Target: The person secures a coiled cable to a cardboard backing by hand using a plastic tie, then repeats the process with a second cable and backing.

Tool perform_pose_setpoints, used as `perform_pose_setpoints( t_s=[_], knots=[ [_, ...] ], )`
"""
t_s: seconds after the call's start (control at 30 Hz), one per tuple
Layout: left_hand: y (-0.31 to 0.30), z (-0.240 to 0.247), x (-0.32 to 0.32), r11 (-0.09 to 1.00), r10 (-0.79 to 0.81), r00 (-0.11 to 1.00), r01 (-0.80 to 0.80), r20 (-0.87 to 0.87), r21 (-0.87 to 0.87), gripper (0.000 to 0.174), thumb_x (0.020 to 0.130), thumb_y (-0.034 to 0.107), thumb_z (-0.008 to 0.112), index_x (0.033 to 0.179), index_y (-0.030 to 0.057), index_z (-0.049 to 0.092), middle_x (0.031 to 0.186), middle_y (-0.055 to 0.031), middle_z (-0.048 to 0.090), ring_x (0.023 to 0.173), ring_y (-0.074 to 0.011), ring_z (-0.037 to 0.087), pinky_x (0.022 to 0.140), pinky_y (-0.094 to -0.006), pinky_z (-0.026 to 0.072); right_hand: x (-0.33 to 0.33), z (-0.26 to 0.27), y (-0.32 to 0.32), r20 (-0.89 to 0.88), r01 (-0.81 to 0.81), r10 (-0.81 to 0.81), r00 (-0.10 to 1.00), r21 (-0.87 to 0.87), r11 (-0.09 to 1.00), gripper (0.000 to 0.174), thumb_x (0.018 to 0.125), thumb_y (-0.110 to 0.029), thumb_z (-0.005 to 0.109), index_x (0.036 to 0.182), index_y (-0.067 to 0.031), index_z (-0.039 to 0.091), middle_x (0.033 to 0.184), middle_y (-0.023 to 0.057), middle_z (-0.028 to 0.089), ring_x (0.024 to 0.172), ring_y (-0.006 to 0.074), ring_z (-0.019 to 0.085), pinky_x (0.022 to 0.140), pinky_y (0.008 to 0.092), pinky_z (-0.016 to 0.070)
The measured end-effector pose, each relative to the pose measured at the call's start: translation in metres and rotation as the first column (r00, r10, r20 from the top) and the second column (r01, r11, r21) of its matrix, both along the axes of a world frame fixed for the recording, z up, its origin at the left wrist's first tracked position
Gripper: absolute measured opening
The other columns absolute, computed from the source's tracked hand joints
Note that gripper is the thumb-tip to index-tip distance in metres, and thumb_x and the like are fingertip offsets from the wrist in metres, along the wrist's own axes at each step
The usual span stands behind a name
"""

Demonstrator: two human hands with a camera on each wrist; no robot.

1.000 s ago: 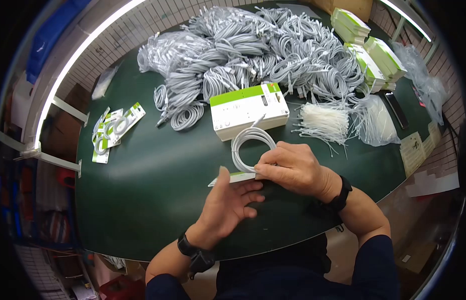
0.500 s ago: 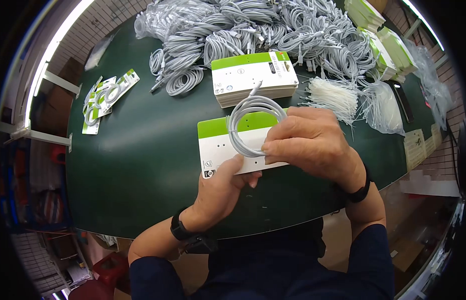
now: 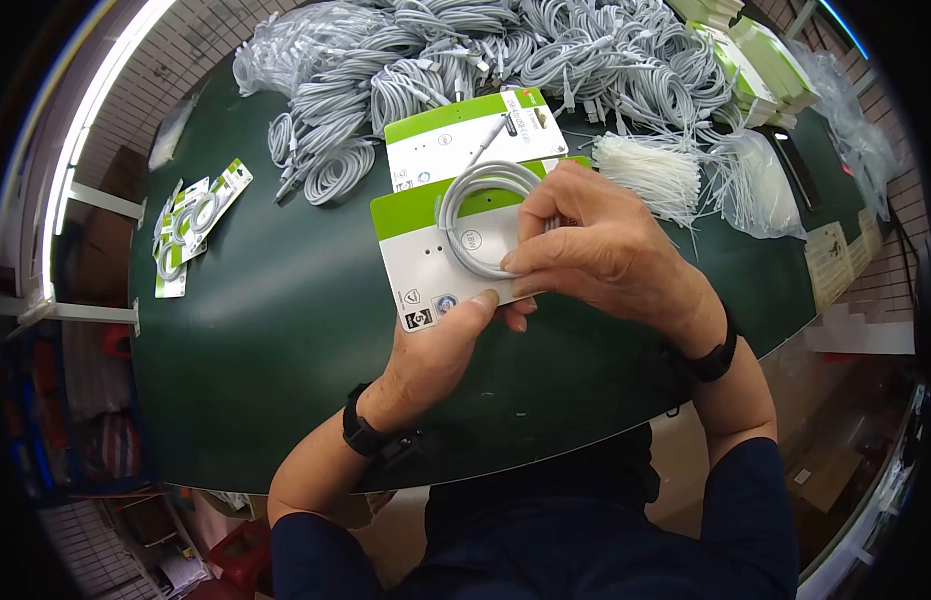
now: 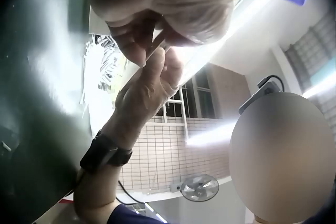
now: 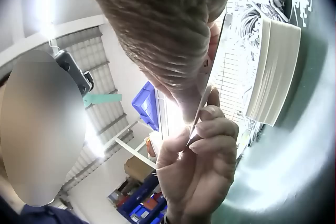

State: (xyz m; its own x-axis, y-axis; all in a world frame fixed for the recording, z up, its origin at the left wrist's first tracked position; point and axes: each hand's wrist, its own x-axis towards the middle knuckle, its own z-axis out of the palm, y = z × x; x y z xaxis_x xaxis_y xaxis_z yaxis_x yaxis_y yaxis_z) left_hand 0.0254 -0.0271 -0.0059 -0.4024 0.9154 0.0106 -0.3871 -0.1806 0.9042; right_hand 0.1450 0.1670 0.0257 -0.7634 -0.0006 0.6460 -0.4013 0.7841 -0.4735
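A coiled grey charging cable point(image 3: 482, 178) lies over the front of a green-and-white cardboard packaging card point(image 3: 405, 265), its plug pointing up past the card's top edge. My right hand point(image 3: 615, 250) pinches the coil's lower right side between thumb and fingers, covering the right part of the card. From below, my left hand point(image 3: 430, 345) grips the card's lower edge, thumb on the printed face and fingers behind. In the right wrist view the card point(image 5: 202, 106) shows edge-on between the fingers of my left hand point(image 5: 199, 166).
A stack of similar cards point(image 3: 415, 150) stands just beyond the held card. Behind it is a large heap of coiled cables point(image 3: 415, 80). White cable ties point(image 3: 650, 180), a plastic bag point(image 3: 765, 190) and a phone point(image 3: 797, 175) lie right. Carded cables point(image 3: 200, 220) lie left.
The card was nearly edge-on with my left palm open beside it; now its printed face shows and my left thumb and fingers grip it. The coil stays pinched in my right hand.
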Motion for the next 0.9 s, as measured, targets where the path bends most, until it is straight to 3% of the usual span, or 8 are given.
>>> perform_pose_setpoints(
  t_s=[0.13,0.23,0.33,0.53,0.73,0.9],
  knots=[
    [0.000,0.003,0.001,1.000,0.017,0.999,-0.016,-0.038,0.007,0.032,0.104,0.014,0.057,0.128,-0.0077,0.061,0.107,-0.0172,0.072,0.092,-0.0233,0.072,0.079,-0.0359,0.0608,-0.003,-0.011,-0.003,-0.016,-0.033,0.032,0.999,-0.068,0.997,0.030,0.069,-0.015,0.093,0.095,-0.0148,0.078,0.090,0.0002,0.066,0.084,0.0222,0.064,0.071,0.0355,0.0511],
    [0.001,0.005,0.006,0.993,0.112,0.993,-0.113,-0.028,-0.018,0.034,0.107,0.023,0.062,0.126,-0.0054,0.060,0.102,-0.0147,0.071,0.083,-0.0202,0.072,0.067,-0.0313,0.0596,-0.004,-0.013,-0.008,0.016,-0.014,0.015,1.000,-0.055,0.998,0.023,0.073,-0.020,0.091,0.090,-0.0177,0.076,0.091,-0.0015,0.064,0.087,0.0231,0.065,0.074,0.0383,0.0526],
    [0.000,0.001,0.003,0.987,0.114,0.986,-0.126,-0.120,-0.096,0.059,0.106,0.046,0.065,0.139,-0.0004,0.050,0.108,-0.0138,0.068,0.079,-0.0179,0.071,0.056,-0.0276,0.0550,-0.005,-0.015,-0.014,0.010,-0.013,0.014,1.000,-0.054,0.998,0.023,0.073,-0.020,0.091,0.089,-0.0177,0.076,0.090,-0.0018,0.064,0.085,0.0227,0.065,0.073,0.0382,0.0526],
    [0.003,0.007,0.007,0.953,0.210,0.973,-0.225,-0.091,-0.202,0.042,0.108,0.031,0.064,0.136,0.0033,0.052,0.102,-0.0094,0.068,0.067,-0.0116,0.066,0.047,-0.0222,0.0479,-0.008,-0.016,-0.021,0.012,-0.025,0.026,1.000,-0.106,0.994,0.026,0.071,-0.019,0.093,0.091,-0.0155,0.077,0.087,-0.0005,0.065,0.082,0.0221,0.065,0.071,0.0367,0.0526],
    [0.006,0.006,0.010,0.938,0.305,0.946,-0.318,-0.107,-0.137,0.029,0.106,0.020,0.062,0.130,0.0035,0.058,0.098,-0.0062,0.067,0.065,-0.0080,0.062,0.045,-0.0223,0.0446,-0.006,-0.018,-0.022,0.079,-0.070,0.087,0.993,-0.191,0.979,0.032,0.072,-0.016,0.094,0.099,-0.0110,0.079,0.090,0.0046,0.069,0.080,0.0240,0.068,0.069,0.0357,0.0552],
    [0.011,0.000,0.008,0.930,0.346,0.932,-0.357,-0.110,-0.093,0.031,0.105,0.017,0.061,0.132,0.0017,0.058,0.105,-0.0079,0.067,0.076,-0.0107,0.066,0.052,-0.0245,0.0507,-0.004,-0.016,-0.018,0.135,-0.094,0.128,0.983,-0.232,0.968,0.031,0.073,-0.011,0.093,0.101,-0.0091,0.080,0.092,0.0067,0.071,0.080,0.0240,0.070,0.068,0.0344,0.0570]
  ],
)
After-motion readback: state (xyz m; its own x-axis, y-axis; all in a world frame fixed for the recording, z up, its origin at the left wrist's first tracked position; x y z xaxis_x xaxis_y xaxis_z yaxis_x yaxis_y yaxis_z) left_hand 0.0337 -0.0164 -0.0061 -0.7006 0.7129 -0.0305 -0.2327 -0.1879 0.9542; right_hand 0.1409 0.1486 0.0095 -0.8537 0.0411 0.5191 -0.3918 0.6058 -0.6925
